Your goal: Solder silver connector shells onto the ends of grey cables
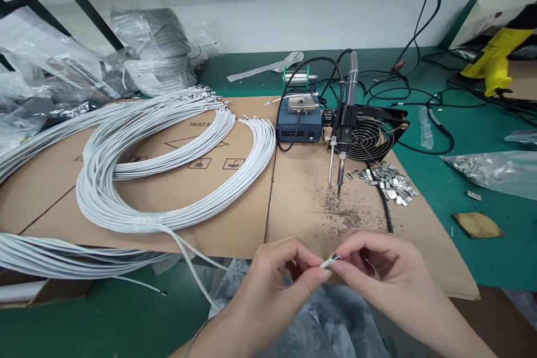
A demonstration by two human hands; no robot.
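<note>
My left hand (279,277) pinches the stripped end of a thin white cable (328,261) between thumb and forefinger, low in the middle of the view. My right hand (380,265) meets it from the right, its fingertips closed on the thin wires at the cable's tip. The cable runs down past my left wrist. Just beyond my hands, a soldering iron (344,123) stands clamped with its tip down over solder crumbs (338,210) on the cardboard (235,224). A pile of small metal clips (388,182) lies to the right of the tip.
Coiled bundles of white cables (138,179) cover the cardboard on the left. A blue soldering station (298,120) and a small black fan (369,137) stand behind the iron. A bag of metal parts (493,170), a brown sponge (477,225) and a yellow tool (495,64) lie on the right.
</note>
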